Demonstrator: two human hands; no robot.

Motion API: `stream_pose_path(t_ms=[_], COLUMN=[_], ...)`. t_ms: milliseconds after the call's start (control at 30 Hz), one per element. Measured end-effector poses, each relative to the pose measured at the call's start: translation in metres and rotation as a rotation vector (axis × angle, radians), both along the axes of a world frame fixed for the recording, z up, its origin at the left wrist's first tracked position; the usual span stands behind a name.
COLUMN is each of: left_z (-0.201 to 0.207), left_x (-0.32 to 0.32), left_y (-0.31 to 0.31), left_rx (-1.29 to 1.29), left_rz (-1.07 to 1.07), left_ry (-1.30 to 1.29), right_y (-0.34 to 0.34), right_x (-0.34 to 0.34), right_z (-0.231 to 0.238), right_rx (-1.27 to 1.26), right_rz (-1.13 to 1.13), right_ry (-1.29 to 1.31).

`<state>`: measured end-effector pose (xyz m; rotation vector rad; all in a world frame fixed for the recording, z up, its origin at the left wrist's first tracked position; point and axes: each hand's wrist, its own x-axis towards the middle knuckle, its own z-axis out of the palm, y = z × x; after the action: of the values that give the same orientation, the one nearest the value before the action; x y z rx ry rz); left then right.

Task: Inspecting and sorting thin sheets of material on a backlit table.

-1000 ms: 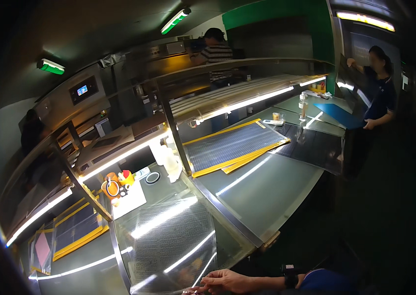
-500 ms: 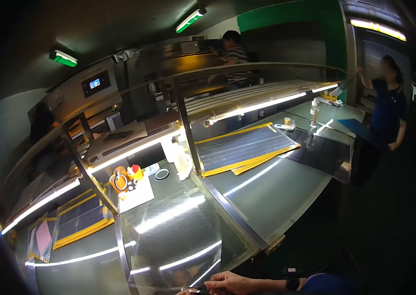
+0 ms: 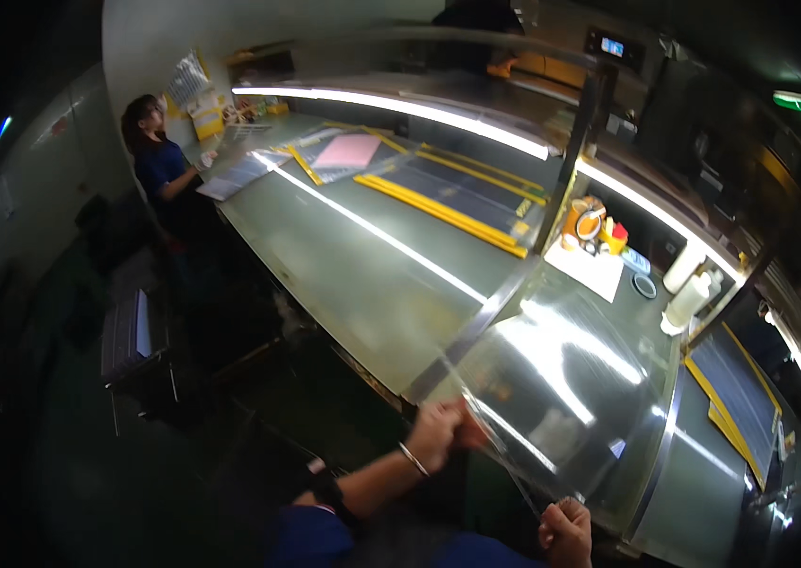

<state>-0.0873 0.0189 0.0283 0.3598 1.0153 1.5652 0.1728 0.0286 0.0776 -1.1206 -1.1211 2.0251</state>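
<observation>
A large clear plastic sheet (image 3: 566,393) lies over the table in front of me, bright with lamp reflections. Its near edge is raised off the table between my two hands. My left hand (image 3: 436,434), with a bracelet on the wrist, is closed on the left end of that edge; its fingertips are smeared by motion. Farther right and nearer to me, my right hand (image 3: 566,530) is curled into a grip at the sheet's near right corner. How the right fingertips sit on the plastic is partly hidden.
Metal strips (image 3: 462,355) divide the tabletop. Beyond the sheet are tape rolls (image 3: 588,224), white paper (image 3: 585,268) and white bottles (image 3: 689,301). Yellow-edged dark panels (image 3: 448,194) lie farther left, with a co-worker (image 3: 164,166) beyond. A lamp-lit shelf post (image 3: 575,156) rises behind the table.
My view has swung to the left. Both hands now show, spread apart along the clear sheet's near edge, which has come up off the table; before, they were close together at the bottom.
</observation>
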Motion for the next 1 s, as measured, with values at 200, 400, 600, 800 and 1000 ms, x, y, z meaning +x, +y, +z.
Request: stream_pose_path(t_ms=[200, 400, 600, 800, 1000], left_z=[0.025, 0.002, -0.055, -0.084, -0.128], left_x=[-0.111, -0.277, -0.460, -0.417, -0.399], left_y=[0.017, 0.012, -0.138, -0.197, -0.163], left_rx=[-0.052, -0.099, 0.195, -0.225, -0.260], left_rz=[0.245, 0.900, 1.488, 2.130, 1.913], left_ry=[0.133, 0.132, -0.038, 0.157, 0.018], right_y=[0.019, 0.041, 0.045, 0.025, 0.027], right_x=[0.013, 0.065, 0.113, 0.107, 0.096], right_z=[0.018, 0.043, 0.056, 0.037, 0.023], right_rx=[0.143, 0.104, 0.248, 0.133, 0.153], right_rz=[0.111, 0.302, 0.161, 0.151, 0.156], right_ry=[-0.237, -0.443, -0.791, -0.720, -0.727])
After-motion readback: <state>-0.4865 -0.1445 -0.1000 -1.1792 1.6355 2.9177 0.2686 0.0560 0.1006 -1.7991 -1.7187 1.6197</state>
